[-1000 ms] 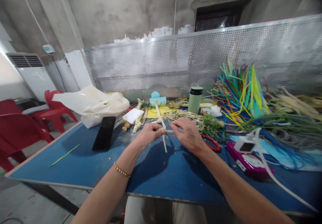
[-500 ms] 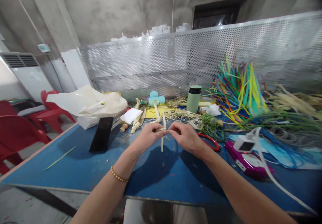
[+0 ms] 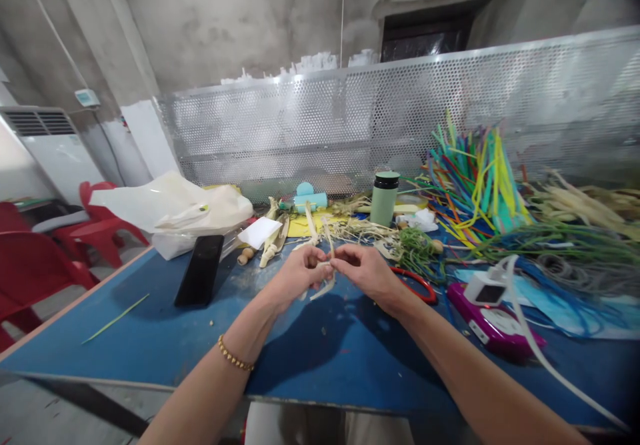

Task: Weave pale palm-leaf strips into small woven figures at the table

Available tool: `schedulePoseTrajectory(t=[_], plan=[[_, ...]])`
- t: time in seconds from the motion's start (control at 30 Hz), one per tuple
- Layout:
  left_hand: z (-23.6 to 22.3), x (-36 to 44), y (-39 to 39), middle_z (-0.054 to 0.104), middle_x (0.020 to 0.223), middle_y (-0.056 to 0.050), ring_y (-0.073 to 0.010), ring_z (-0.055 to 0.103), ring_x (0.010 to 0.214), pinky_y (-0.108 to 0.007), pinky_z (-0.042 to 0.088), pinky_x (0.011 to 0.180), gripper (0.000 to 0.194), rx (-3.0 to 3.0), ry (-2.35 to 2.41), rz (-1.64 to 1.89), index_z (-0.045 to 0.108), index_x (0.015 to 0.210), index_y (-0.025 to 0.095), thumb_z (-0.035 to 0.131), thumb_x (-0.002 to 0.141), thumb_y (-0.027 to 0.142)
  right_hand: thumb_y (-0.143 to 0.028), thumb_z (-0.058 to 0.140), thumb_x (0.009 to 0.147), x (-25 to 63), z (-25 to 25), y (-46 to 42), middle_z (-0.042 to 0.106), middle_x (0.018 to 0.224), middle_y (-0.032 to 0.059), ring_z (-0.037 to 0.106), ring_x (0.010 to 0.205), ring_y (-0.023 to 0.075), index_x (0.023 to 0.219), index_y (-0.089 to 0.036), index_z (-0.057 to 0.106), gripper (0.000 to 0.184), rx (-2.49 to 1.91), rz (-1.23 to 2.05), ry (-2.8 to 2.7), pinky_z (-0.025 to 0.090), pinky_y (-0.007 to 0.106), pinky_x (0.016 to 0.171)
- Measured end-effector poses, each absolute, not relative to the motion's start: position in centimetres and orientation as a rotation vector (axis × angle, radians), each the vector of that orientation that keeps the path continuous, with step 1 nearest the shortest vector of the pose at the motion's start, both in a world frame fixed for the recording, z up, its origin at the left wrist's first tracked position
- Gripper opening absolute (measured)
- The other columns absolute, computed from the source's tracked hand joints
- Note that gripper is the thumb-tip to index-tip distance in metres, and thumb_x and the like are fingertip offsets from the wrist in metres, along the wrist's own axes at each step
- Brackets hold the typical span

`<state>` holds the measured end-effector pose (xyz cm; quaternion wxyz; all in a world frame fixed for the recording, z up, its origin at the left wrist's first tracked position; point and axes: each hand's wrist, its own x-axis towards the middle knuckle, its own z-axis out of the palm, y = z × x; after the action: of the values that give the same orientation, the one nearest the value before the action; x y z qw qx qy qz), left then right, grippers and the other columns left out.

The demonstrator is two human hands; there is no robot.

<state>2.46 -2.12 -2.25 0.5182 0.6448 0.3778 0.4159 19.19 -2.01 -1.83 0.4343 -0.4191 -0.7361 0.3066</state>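
Note:
Over the middle of the blue table (image 3: 300, 365), my left hand (image 3: 299, 275) and my right hand (image 3: 364, 273) meet at the fingertips. Both pinch pale, straw-like plant strips (image 3: 325, 287) between thumb and forefinger. One strip end stands up above the fingers; another curves down below my left thumb. How the strips cross is hidden by the fingers. Just beyond my hands lie dried husk pieces (image 3: 270, 241) and a heap of thin pale strips (image 3: 363, 230). Red-handled scissors or a similar red loop (image 3: 420, 286) lie beside my right hand.
A black phone (image 3: 200, 270) and a plastic bag (image 3: 175, 208) lie at left. A green cup (image 3: 384, 199) stands behind my right hand. At right are a purple power strip (image 3: 493, 321) with a white cable, green strands (image 3: 540, 238) and colourful strips (image 3: 485, 185). A perforated metal panel (image 3: 300, 125) closes the back.
The strip that hung straight down below the fingers now bends to the left. My right fingertips have moved slightly left, against my left ones.

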Motion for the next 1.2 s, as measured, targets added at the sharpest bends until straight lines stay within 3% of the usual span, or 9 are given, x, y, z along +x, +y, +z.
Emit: schedulePoseTrajectory(t=[0.13,0.27,0.5,0.7,1.0,1.1,1.2], plan=[[-2.23,2.53,-2.10,0.054,0.069,0.001,-0.0066,0.043,0.051,-0.021,0.031,0.049,0.030,1.541,0.949,1.071,0.055,0.084,0.015,0.069,0.070,0.037,-0.038,0.059,0.075,19.03,-2.05,-1.96,0.043,0.048,-0.0055,0.036,0.046,0.0080,0.065,-0.016,0.056,0.024,-1.057,0.845,-1.748,0.030,0.022,0.045],[-2.63,2.51,-1.63,0.052,0.066,0.001,-0.0083,0.041,0.056,-0.021,0.031,0.052,0.020,1.652,1.056,1.170,0.057,0.071,0.014,0.067,0.069,0.032,-0.038,0.060,0.074,18.90,-2.27,-1.86,0.040,0.046,-0.0066,0.034,0.045,0.0074,0.062,-0.017,0.052,0.026,-1.062,0.835,-1.744,0.028,0.022,0.044],[-3.06,2.50,-1.33,0.048,0.060,0.002,-0.0088,0.039,0.055,-0.022,0.030,0.052,0.015,1.712,1.049,1.159,0.055,0.067,0.015,0.063,0.070,0.026,-0.035,0.059,0.073,18.69,-2.73,-1.53,0.046,0.056,-0.0044,0.038,0.052,0.0084,0.066,-0.016,0.055,0.021,-1.050,0.803,-1.815,0.030,0.022,0.048],[-2.66,2.59,-1.54,0.053,0.064,0.001,-0.0105,0.044,0.059,-0.023,0.035,0.057,0.005,1.782,1.109,1.166,0.058,0.068,0.014,0.058,0.071,0.019,-0.029,0.057,0.071,18.72,-2.83,-1.34,0.041,0.055,-0.0051,0.036,0.053,0.0077,0.059,-0.016,0.050,0.019,-1.097,0.696,-1.807,0.031,0.021,0.050],[-2.40,2.25,-1.34,0.055,0.063,0.000,-0.0106,0.046,0.060,-0.023,0.034,0.057,0.005,1.742,1.207,1.191,0.059,0.065,0.014,0.059,0.069,0.016,-0.028,0.059,0.067,18.43,-2.37,-1.73,0.054,0.058,-0.0018,0.044,0.053,0.0089,0.064,-0.014,0.060,0.014,-1.129,0.779,-1.658,0.036,0.021,0.051],[-2.32,2.33,-1.61,0.055,0.063,0.001,-0.0102,0.047,0.057,-0.023,0.036,0.056,0.007,1.737,1.214,1.151,0.060,0.073,0.013,0.060,0.071,0.020,-0.030,0.060,0.067,18.40,-2.42,-1.75,0.050,0.054,-0.0033,0.040,0.050,0.0078,0.064,-0.014,0.060,0.017,-1.132,0.841,-1.608,0.033,0.021,0.047],[-2.18,2.45,-1.95,0.059,0.072,-0.001,-0.0103,0.052,0.055,-0.024,0.039,0.055,0.028,1.702,1.083,1.071,0.062,0.098,0.013,0.062,0.075,0.029,-0.033,0.061,0.068,18.42,-2.47,-1.82,0.045,0.048,-0.0055,0.035,0.045,0.0067,0.065,-0.015,0.059,0.019,-1.086,0.927,-1.593,0.029,0.021,0.045]])
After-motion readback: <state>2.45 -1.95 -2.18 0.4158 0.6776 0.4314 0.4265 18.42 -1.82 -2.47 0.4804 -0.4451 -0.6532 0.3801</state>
